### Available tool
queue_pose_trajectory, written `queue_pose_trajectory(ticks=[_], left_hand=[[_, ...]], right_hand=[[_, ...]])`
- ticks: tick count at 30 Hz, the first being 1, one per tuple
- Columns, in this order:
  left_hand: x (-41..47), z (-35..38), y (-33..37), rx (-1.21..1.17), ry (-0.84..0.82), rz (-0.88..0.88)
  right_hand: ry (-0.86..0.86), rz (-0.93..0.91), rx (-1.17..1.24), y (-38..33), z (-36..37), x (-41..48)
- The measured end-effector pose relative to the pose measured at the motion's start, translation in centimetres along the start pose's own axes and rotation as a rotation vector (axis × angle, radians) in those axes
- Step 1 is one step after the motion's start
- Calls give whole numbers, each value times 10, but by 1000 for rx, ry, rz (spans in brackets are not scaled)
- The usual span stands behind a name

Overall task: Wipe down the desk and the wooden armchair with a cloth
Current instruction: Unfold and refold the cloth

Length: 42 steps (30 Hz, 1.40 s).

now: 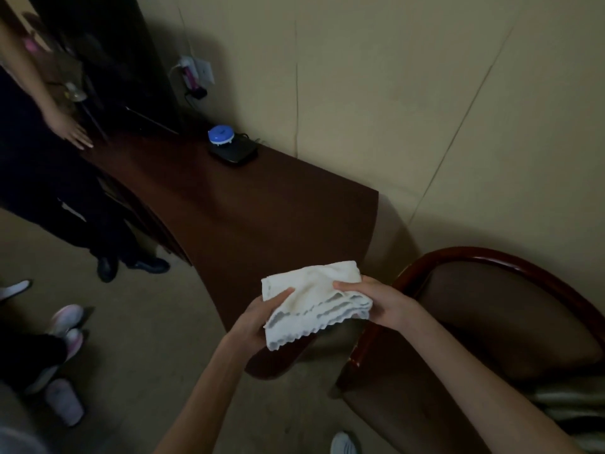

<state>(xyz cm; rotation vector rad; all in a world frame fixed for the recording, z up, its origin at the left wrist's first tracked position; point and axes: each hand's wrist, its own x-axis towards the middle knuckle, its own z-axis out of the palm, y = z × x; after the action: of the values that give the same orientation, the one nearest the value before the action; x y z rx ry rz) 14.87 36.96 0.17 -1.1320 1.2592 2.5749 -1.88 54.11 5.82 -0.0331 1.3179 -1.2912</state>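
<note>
Head: left grip [258,317], right grip [383,304] hold cloth [314,296]; bystander hand [73,132] on desk [245,208].

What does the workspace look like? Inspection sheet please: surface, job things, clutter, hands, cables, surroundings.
Surface: dark wooden desk against the wall.
Job's things: white cloth, folded, held by the desk's near end; wooden armchair at the right.
Clutter: blue-lidded item on a black device by the wall.
Grippers: left hand and right hand both grip the cloth.
Cables: plugs in a wall socket; thin cord behind the black device.
Surroundings: another person's hand rests on the desk's far end; shoes on the floor.
</note>
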Motion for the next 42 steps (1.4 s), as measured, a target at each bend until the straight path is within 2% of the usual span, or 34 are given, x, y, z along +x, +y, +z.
queue_pose_trajectory(ticks=[3, 5, 7, 9, 10, 13, 15, 18, 20, 24, 28, 30, 33, 34, 39, 42], left_hand=[[4, 6, 5, 92, 224, 11], [5, 6, 6, 143, 272, 44], [2, 4, 6, 154, 190, 94], [-7, 1, 6, 93, -12, 101], [-11, 0, 7, 68, -57, 93], [-13, -5, 2, -197, -23, 160], [-16, -7, -3, -296, -59, 200], [-17, -1, -6, -88, -82, 238], [-16, 3, -5, 15, -20, 299], [-15, 1, -7, 125, 86, 364], [-11, -11, 4, 118, 113, 307], [-1, -20, 18, 180, 171, 301], [14, -26, 37, 100, 302, 217], [18, -30, 42, 139, 328, 206], [32, -67, 48, 238, 454, 174], [30, -99, 53, 142, 435, 200]], right_hand=[[122, 32, -8, -4, -2, 6], [226, 43, -15, -2, -1, 16], [260, 62, -12, 0, 1, 24], [243, 93, -4, -2, 1, 26], [229, 106, 3, -3, 0, 26], [175, 122, 152, -4, -4, 28], [204, 102, 203, -4, -3, 30], [330, 19, -26, 2, 1, 31], [331, -50, -130, 6, 2, 32], [198, -140, -160, 11, -2, 32], [108, -185, -146, 3, 2, 43], [101, -180, -131, 0, 9, 51], [79, -166, -95, 2, 21, 69], [81, -171, -96, 3, 25, 76], [155, -204, -92, 7, 56, 101], [165, -221, -77, 9, 78, 119]])
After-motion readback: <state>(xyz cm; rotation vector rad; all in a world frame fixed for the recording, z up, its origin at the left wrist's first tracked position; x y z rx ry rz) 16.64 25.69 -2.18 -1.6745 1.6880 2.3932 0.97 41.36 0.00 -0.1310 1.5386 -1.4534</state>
